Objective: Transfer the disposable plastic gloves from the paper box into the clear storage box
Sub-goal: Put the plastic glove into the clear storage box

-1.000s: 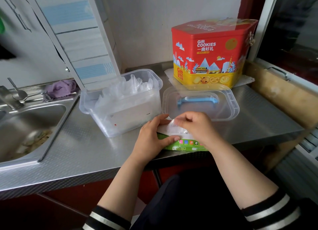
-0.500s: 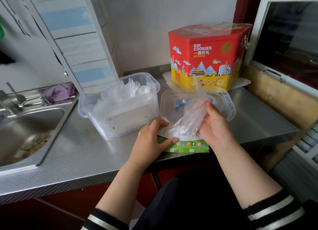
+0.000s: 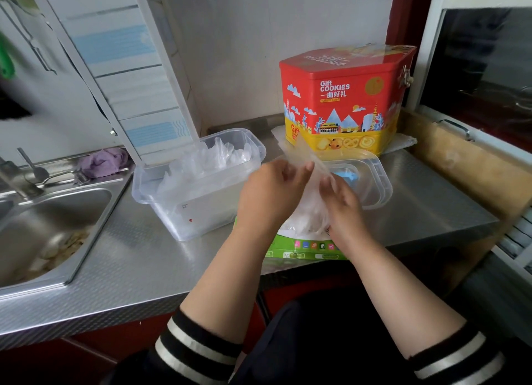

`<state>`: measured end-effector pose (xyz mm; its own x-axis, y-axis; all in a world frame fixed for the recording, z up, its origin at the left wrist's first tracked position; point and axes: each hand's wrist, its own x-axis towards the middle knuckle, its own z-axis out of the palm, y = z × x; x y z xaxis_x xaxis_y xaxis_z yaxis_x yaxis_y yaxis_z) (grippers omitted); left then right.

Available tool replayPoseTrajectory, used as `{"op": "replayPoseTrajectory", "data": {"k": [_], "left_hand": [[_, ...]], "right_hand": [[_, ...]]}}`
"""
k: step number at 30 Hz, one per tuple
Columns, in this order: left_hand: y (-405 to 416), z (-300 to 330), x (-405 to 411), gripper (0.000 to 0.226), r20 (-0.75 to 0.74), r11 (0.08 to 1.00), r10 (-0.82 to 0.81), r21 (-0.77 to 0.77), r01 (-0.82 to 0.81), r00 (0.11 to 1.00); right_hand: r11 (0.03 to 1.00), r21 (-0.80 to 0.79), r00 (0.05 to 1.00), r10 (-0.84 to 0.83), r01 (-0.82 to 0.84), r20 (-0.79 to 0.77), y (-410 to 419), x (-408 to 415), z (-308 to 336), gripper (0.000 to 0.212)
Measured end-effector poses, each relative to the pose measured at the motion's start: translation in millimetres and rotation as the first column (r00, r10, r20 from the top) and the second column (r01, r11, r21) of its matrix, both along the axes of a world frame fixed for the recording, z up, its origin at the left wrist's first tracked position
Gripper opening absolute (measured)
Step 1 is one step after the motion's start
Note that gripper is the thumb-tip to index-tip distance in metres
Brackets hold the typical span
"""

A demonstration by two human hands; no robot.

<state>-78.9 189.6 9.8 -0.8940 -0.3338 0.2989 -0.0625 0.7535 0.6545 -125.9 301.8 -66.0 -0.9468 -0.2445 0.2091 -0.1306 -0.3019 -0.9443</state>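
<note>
A thin clear plastic glove (image 3: pixel 309 166) is stretched upward above the green paper box (image 3: pixel 305 248) at the counter's front edge. My left hand (image 3: pixel 270 194) pinches its upper part, and my right hand (image 3: pixel 342 203) grips it lower down, to the right. More crumpled gloves (image 3: pixel 308 220) bulge from the top of the paper box. The clear storage box (image 3: pixel 198 212) stands to the left of my hands, open and holding several gloves. Its clear lid (image 3: pixel 374 183) with a blue handle lies upside down behind my right hand.
A red and yellow cookie tin (image 3: pixel 345 102) stands at the back right. A steel sink (image 3: pixel 43 229) with scraps lies at the left, a purple cloth (image 3: pixel 103 160) behind it. A white and blue panel (image 3: pixel 126 68) leans against the wall. A window frame borders the right.
My left hand has left the paper box and risen to take hold of the glove. My right hand has pulled the glove up out of the box.
</note>
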Motion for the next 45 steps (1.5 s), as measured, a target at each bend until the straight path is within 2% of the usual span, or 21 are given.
{"op": "replayPoseTrajectory", "data": {"k": [4,8,11,13,15,18,20,23,26,28,30,33,36,38,41,45], "left_hand": [[6.1,11.1,-12.6,0.042,-0.047,0.978,0.114,-0.171,-0.121,0.992],[11.6,12.3,-19.0,0.041,-0.028,0.939,0.096,-0.329,-0.100,0.995],[9.0,12.8,-22.9,0.034,-0.020,0.961,-0.006,-0.277,0.000,1.000],[-0.8,22.9,-25.6,0.023,-0.046,0.976,-0.079,-0.205,0.068,0.996],[-15.4,40.2,-26.6,0.020,-0.044,0.973,-0.115,-0.207,0.103,0.992],[-34.7,72.2,-28.8,0.019,-0.040,0.941,-0.147,-0.312,0.128,0.988],[-43.7,98.8,-29.4,0.019,-0.094,0.929,-0.184,-0.342,0.142,0.978],[-59.2,140.7,-29.9,0.024,-0.266,0.966,-0.179,-0.230,0.118,0.947],[-88.7,160.5,-32.4,0.027,-0.410,0.999,-0.008,-0.044,-0.011,0.912],[-113.9,152.0,-33.5,0.026,-0.393,0.989,0.146,0.089,-0.120,0.908],[-139.5,131.9,-33.5,0.025,-0.310,0.963,0.248,0.180,-0.200,0.918],[-170.1,95.2,-31.9,0.017,-0.174,0.916,0.374,0.221,-0.334,0.911],[-187.6,61.8,-25.8,0.033,-0.049,0.880,0.470,0.099,-0.464,0.881],[-190.5,48.5,-19.4,0.042,0.010,0.855,0.508,-0.122,-0.503,0.861],[-183.4,42.1,-15.4,0.048,-0.005,0.784,0.513,-0.406,-0.470,0.859],[-181.2,39.4,-17.1,0.041,0.092,0.689,0.573,-0.592,-0.419,0.814]], "right_hand": [[0.994,0.113,1.000,0.001,-0.004,0.020,-0.6,1.7,2.4,0.038],[0.990,0.143,1.000,0.009,-0.012,0.020,-1.3,2.5,4.9,0.030],[0.987,0.163,1.000,-0.005,0.004,0.006,-1.5,3.7,4.4,0.048],[0.978,0.210,1.000,-0.003,0.004,-0.004,-3.6,2.9,4.9,0.072],[0.968,0.251,1.000,0.014,-0.011,-0.010,-7.1,1.6,3.2,0.094],[0.952,0.305,0.999,0.025,-0.015,-0.027,-8.2,-0.4,1.4,0.108],[0.935,0.354,0.999,0.042,-0.030,-0.026,-9.2,0.2,1.3,0.104],[0.911,0.409,0.996,0.079,-0.059,-0.032,-9.9,-1.6,-1.8,0.100],[0.922,0.385,0.998,0.063,-0.048,-0.027,-10.0,-4.3,-4.6,0.073],[0.928,0.368,0.998,0.064,-0.050,-0.027,-9.6,-5.0,-4.9,0.067],[0.932,0.357,0.997,0.073,-0.057,-0.033,-10.8,-4.4,-4.2,0.067],[0.935,0.352,0.997,0.060,-0.039,-0.050,-11.8,-5.4,-5.7,0.066],[0.935,0.353,0.996,0.055,-0.029,-0.065,-13.0,-6.2,-6.6,0.066],[0.938,0.347,0.996,0.053,-0.025,-0.072,-14.5,-6.5,-6.4,0.066],[0.938,0.345,0.995,0.051,-0.021,-0.080,-14.7,-7.4,-6.9,0.065],[0.938,0.345,0.995,0.050,-0.017,-0.088,-14.5,-7.6,-8.8,0.062]]}}
